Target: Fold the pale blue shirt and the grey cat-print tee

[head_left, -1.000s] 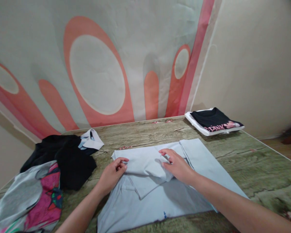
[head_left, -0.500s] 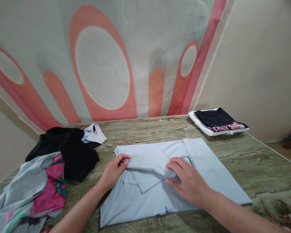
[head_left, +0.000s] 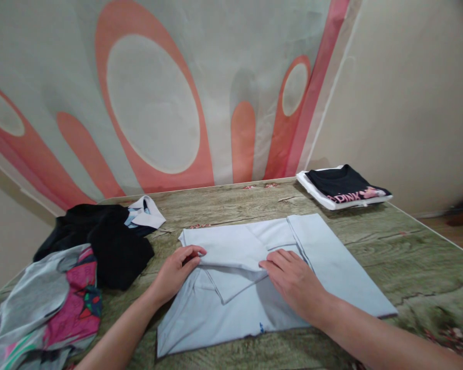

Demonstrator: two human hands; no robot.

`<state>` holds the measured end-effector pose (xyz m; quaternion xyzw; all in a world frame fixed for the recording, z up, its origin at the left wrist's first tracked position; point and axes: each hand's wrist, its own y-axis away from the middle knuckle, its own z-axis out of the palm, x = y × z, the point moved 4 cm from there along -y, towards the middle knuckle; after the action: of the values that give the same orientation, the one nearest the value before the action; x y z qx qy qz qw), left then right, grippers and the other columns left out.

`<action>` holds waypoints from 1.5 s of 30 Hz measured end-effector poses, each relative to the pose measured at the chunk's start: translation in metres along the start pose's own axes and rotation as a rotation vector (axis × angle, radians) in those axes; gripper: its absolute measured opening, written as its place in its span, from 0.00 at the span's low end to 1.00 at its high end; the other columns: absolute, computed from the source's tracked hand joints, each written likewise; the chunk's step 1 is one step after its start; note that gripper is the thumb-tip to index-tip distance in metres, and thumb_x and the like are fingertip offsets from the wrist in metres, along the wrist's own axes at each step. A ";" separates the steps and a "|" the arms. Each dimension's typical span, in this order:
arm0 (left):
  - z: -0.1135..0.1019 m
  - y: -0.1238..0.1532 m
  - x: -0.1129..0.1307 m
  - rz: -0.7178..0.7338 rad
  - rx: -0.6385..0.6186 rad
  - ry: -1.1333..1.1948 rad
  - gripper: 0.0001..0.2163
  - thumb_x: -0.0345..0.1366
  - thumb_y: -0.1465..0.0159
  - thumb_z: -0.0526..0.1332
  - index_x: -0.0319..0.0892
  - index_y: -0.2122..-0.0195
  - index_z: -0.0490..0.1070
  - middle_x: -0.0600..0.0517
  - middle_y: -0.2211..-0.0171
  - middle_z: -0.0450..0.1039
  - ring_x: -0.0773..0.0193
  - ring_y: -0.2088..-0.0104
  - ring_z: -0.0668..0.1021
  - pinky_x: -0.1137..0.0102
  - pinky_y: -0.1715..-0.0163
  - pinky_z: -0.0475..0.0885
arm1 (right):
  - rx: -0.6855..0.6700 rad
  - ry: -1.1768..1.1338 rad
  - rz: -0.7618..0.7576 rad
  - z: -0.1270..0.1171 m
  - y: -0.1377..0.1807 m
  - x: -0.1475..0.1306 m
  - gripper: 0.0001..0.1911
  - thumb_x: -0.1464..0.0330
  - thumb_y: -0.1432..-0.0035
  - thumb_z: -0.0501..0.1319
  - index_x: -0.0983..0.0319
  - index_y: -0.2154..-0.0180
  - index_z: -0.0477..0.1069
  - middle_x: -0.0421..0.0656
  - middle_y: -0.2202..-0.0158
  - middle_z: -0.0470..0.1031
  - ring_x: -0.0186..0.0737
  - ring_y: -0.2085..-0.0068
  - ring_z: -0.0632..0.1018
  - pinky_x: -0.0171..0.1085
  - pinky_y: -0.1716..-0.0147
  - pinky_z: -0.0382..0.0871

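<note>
A pale blue-white shirt (head_left: 332, 262) lies partly folded on the table in front of me, with one sleeve laid over its body. My left hand (head_left: 179, 270) pinches the near edge of the folded-over cloth at its left side. At the right end of that same flap, my right hand (head_left: 291, 280) grips the edge between thumb and fingers. Between my hands the edge is lifted slightly, and a sleeve corner shows beneath it. A small blue mark sits near the shirt's front edge.
To the left, a heap of black clothing (head_left: 119, 252) with a white collar (head_left: 148, 215) lies beside a grey and pink garment (head_left: 42, 303). A folded black shirt (head_left: 343, 183) rests on white folded cloth (head_left: 327, 203) at the back right of the wood-patterned table (head_left: 224, 203).
My right hand's fingers have closed on the flap's edge, where they were more spread before. My left hand keeps its pinch. The view has shifted slightly.
</note>
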<state>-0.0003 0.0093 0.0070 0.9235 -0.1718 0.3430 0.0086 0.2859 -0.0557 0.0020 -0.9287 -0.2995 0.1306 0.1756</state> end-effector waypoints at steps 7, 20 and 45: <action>-0.001 -0.002 0.003 0.081 -0.086 -0.031 0.13 0.40 0.33 0.52 0.45 0.62 0.76 0.49 0.62 0.76 0.56 0.57 0.75 0.63 0.53 0.68 | -0.156 -0.061 -0.105 -0.003 0.001 0.000 0.08 0.78 0.42 0.56 0.61 0.64 0.70 0.44 0.65 0.71 0.43 0.61 0.69 0.43 0.56 0.59; -0.009 0.001 0.011 0.135 0.013 -0.164 0.11 0.37 0.34 0.54 0.44 0.65 0.76 0.49 0.64 0.74 0.57 0.58 0.75 0.64 0.54 0.69 | -0.164 -0.197 -0.094 -0.021 -0.001 0.000 0.04 0.70 0.40 0.58 0.61 0.68 0.71 0.44 0.66 0.73 0.43 0.60 0.71 0.45 0.53 0.62; 0.051 0.022 0.029 0.367 -0.299 -0.606 0.33 0.55 0.31 0.45 0.50 0.30 0.32 0.49 0.29 0.35 0.53 0.30 0.44 0.51 0.34 0.39 | -0.383 -0.250 -0.005 0.007 0.002 0.010 0.34 0.50 0.33 0.46 0.59 0.32 0.48 0.47 0.30 0.47 0.49 0.31 0.49 0.56 0.34 0.41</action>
<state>0.0454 -0.0275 -0.0154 0.9254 -0.3772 0.0213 0.0303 0.2927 -0.0495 -0.0070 -0.9209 -0.3405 0.1849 -0.0423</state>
